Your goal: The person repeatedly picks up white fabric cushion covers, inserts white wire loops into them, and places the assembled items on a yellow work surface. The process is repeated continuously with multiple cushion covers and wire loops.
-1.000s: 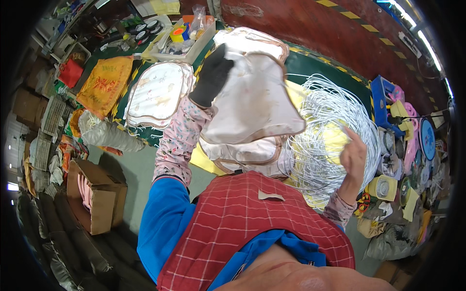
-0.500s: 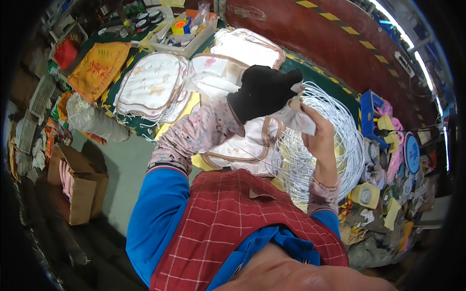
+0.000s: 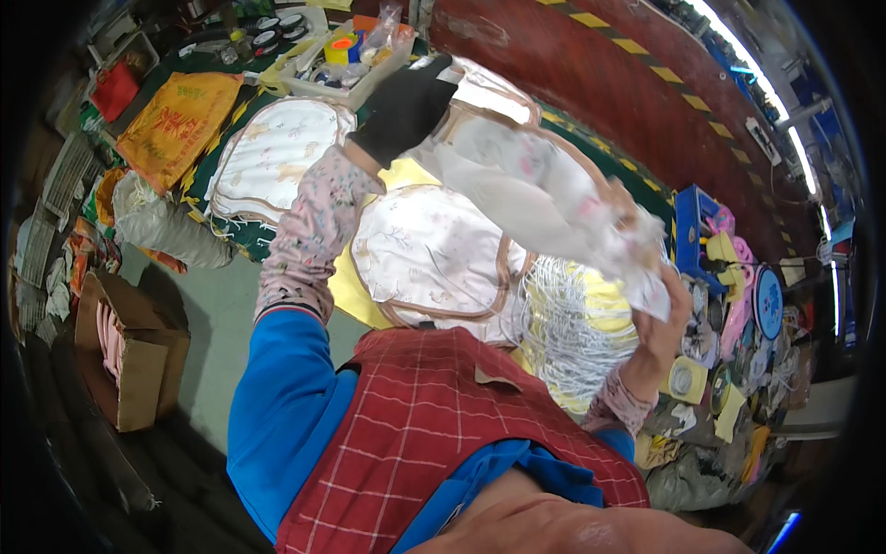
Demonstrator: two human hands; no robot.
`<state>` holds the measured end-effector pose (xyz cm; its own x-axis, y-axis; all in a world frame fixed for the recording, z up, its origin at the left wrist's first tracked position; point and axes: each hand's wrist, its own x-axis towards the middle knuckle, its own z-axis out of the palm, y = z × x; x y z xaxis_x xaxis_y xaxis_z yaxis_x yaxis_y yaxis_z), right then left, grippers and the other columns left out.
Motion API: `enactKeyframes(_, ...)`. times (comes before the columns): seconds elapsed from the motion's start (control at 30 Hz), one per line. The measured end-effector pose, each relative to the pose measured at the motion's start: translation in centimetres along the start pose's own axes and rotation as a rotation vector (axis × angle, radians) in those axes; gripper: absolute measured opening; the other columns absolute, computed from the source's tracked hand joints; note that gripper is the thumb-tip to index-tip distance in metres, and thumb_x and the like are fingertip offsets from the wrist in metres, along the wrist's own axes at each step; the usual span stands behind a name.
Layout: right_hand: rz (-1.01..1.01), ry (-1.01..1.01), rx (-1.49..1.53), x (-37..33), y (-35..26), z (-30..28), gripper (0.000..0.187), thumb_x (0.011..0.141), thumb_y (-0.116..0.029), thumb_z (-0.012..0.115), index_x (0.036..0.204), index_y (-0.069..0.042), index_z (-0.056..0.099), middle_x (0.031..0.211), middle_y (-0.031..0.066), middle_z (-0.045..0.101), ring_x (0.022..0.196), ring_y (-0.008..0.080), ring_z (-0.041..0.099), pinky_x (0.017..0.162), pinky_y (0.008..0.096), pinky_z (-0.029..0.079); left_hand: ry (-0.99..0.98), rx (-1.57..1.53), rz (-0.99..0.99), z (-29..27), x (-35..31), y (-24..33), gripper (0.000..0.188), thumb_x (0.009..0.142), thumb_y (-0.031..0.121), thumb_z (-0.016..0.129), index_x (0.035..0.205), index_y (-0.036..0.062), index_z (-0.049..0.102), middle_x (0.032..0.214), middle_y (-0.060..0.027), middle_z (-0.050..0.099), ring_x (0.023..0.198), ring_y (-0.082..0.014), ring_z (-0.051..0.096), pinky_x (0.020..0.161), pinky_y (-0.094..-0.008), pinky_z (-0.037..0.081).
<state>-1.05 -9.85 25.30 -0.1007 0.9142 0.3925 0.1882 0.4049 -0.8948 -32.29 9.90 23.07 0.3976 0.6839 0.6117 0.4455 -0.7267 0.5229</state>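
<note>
A white printed fabric piece with brown edging is spread in the air between my two hands, blurred by motion. My left hand, in a black glove, grips its far left end with closed fingers. At the other end my bare right hand pinches the fabric, and a small pale flap hangs by the fingers. Beneath lies a stack of white pads with brown trim and small prints. A large bundle of thin white cord over yellow material sits to its right, partly hidden by the fabric.
Another stack of printed pads lies left on the green table. Behind are a bin of supplies and a red wall. An orange bag lies far left, a blue crate right, and a cardboard box on the floor.
My left hand has moved up and left, and my right hand a little right and toward me. The fabric, bunched between them before, is now spread wide. The pad stack below shows more.
</note>
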Motion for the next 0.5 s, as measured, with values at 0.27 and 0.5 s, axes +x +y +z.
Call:
enactKeyframes(0.27, 0.118, 0.145, -0.325, 1.4, -0.4, -0.7, 0.018, 0.076, -0.009, 0.059, 0.091, 0.001, 0.063, 0.072, 0.0025, 0.061, 0.063, 0.007, 0.055, 0.056, 0.0217, 0.043, -0.051, 0.025, 0.372, -5.1, -1.1, -3.3, 0.038, 0.074, 0.017, 0.07, 0.106, 0.0017, 0.057, 0.088, -0.0148, 0.062, 0.07, -0.0266, 0.063, 0.061, -0.0319, 0.05)
enactKeyframes(0.5, 0.078, 0.007, -0.272, 7.4, 2.8, 3.1, 0.039, 0.091, -0.031, 0.05, 0.068, -0.002, 0.059, 0.051, 0.0059, 0.054, 0.048, 0.0106, 0.05, 0.048, 0.0259, 0.04, -0.222, -0.064, 0.503, -3.8, -8.8, -6.3, 0.036, 0.08, 0.014, 0.065, 0.111, -0.0009, 0.056, 0.097, -0.0122, 0.061, 0.087, -0.0216, 0.059, 0.067, -0.0286, 0.045)
